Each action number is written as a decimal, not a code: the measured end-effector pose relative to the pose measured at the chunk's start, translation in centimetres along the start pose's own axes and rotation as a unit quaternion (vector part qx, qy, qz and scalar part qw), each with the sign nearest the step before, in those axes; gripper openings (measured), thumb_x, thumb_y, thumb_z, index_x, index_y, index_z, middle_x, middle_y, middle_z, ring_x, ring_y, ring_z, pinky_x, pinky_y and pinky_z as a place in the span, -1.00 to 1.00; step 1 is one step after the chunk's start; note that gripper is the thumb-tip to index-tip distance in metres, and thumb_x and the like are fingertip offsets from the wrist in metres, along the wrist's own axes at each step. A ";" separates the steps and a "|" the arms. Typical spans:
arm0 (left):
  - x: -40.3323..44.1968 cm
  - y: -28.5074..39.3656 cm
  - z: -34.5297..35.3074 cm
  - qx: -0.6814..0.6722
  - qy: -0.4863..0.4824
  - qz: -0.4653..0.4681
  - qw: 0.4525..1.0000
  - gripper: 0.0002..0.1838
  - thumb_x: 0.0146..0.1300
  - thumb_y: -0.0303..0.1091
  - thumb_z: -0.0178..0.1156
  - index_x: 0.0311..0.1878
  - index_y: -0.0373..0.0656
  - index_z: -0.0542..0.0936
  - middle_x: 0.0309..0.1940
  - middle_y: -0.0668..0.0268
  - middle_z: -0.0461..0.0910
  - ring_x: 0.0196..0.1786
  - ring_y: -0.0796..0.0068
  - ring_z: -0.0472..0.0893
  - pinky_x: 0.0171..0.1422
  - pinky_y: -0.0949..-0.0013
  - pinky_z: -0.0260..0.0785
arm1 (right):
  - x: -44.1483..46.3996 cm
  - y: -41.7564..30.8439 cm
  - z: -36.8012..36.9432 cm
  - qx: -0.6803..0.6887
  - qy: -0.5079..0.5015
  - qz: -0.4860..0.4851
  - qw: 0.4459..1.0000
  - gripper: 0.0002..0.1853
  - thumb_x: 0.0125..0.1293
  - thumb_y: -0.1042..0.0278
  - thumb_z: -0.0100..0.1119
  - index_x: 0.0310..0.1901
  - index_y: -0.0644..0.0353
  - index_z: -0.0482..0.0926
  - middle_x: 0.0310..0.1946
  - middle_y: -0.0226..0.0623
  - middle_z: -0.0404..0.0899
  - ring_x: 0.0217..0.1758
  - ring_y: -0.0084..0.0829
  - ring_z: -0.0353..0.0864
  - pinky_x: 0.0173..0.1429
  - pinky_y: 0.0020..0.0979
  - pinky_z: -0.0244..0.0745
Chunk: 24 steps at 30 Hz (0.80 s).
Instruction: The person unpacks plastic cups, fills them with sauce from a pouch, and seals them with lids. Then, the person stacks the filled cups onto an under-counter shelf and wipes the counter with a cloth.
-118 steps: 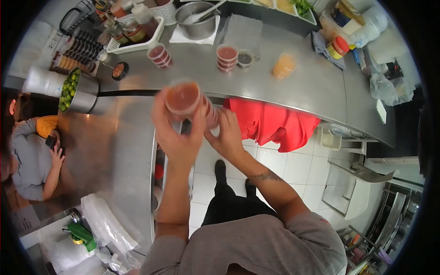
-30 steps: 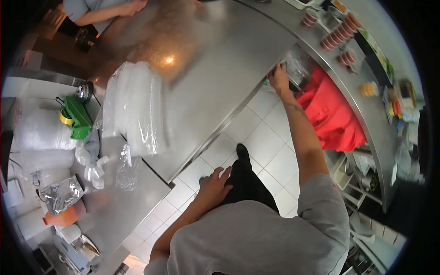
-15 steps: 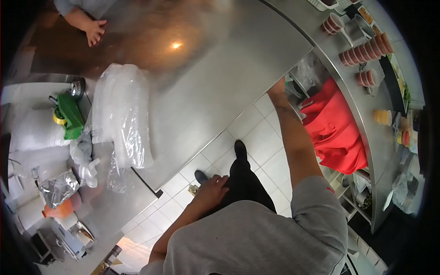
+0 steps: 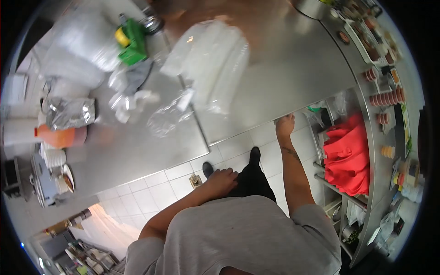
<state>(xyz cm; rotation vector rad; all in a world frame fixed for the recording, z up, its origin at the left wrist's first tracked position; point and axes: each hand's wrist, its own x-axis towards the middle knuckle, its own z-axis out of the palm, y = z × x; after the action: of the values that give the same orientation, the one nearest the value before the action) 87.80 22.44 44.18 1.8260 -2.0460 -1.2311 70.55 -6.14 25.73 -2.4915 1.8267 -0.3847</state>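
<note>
My left hand [image 4: 223, 181] rests at the top of my dark trousers, its fingers loosely stretched and apart, with nothing seen in it. My right hand [image 4: 285, 124] is at the front edge of the steel counter [image 4: 279, 78], fingers curled. A small greyish bit shows beside its fingers; I cannot make out what they hold, if anything. To the right of this hand, a red cloth or bag [image 4: 347, 156] fills part of an under-counter shelf. Clear-wrapped stacks of plastic containers [image 4: 213, 64] lie on the counter, slightly blurred.
A green tape dispenser [image 4: 133, 43] stands at upper left, near a silver bag [image 4: 69, 113] and an orange-filled bottle [image 4: 59, 136]. Stacked red sauce cups [image 4: 387, 97] line the right-hand counter. A metal pot [image 4: 313, 8] is at the top. White floor tiles [image 4: 156, 195] lie below.
The view has swung left, so the counter things sit farther right. My right hand has drawn back from the shelf opening to the counter edge. Another person's hand has left the view.
</note>
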 end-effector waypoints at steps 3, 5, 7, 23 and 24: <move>-3.9 -1.8 -0.9 0.010 0.008 -0.026 1.000 -0.63 0.25 -0.26 0.14 0.08 -0.20 0.45 -0.13 0.07 0.50 -0.13 -0.02 0.56 -0.04 0.07 0.44 | -4.4 -4.0 1.7 -0.009 -0.052 -0.086 0.995 -0.66 0.14 0.43 0.04 -0.01 0.16 0.52 0.05 0.06 0.37 -0.10 0.00 0.54 -0.07 -0.08 0.53; -6.9 -3.6 -0.9 -0.030 0.032 -0.035 0.998 -0.60 0.27 -0.23 0.14 0.12 -0.18 0.44 -0.13 0.07 0.50 -0.11 0.01 0.56 -0.01 0.11 0.44 | -7.2 -8.9 -3.5 0.113 -0.153 -0.072 0.979 -0.67 0.12 0.38 0.09 -0.04 0.17 0.54 -0.04 0.10 0.42 -0.16 0.07 0.57 -0.10 -0.05 0.54; -10.3 -5.3 -1.1 -0.130 0.063 -0.061 0.988 -0.55 0.29 -0.19 0.14 0.19 -0.15 0.40 -0.11 0.08 0.50 -0.07 0.06 0.56 0.04 0.16 0.43 | -10.0 -10.7 -5.7 0.240 -0.364 -0.151 0.887 -0.69 0.14 0.36 0.08 -0.06 0.22 0.57 -0.15 0.09 0.57 -0.14 0.03 0.59 -0.05 -0.22 0.50; -16.4 -8.5 -12.3 0.149 0.489 -0.073 0.856 -0.42 0.14 -0.30 0.17 0.28 -0.06 0.36 0.23 0.13 0.31 0.21 0.05 0.33 0.12 -0.02 0.23 | -8.5 -38.8 -30.0 0.458 -0.119 -0.284 0.834 -0.74 0.32 0.37 0.04 -0.02 0.27 0.54 -0.08 -0.11 0.53 -0.05 -0.16 0.51 0.02 -0.34 0.41; -14.7 -10.1 -11.0 0.164 0.483 -0.060 0.858 -0.41 0.14 -0.27 0.17 0.30 -0.04 0.34 0.27 0.14 0.28 0.26 0.04 0.29 0.14 -0.05 0.21 | -7.3 -40.2 -28.9 0.464 -0.105 -0.299 0.827 -0.75 0.31 0.38 0.05 -0.04 0.28 0.55 -0.10 -0.13 0.54 -0.05 -0.15 0.50 0.03 -0.31 0.40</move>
<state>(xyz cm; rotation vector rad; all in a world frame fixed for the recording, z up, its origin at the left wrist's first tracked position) 105.75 30.89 50.93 2.0818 -1.5711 0.1339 99.93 16.76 59.19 -2.1277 0.4717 -0.7421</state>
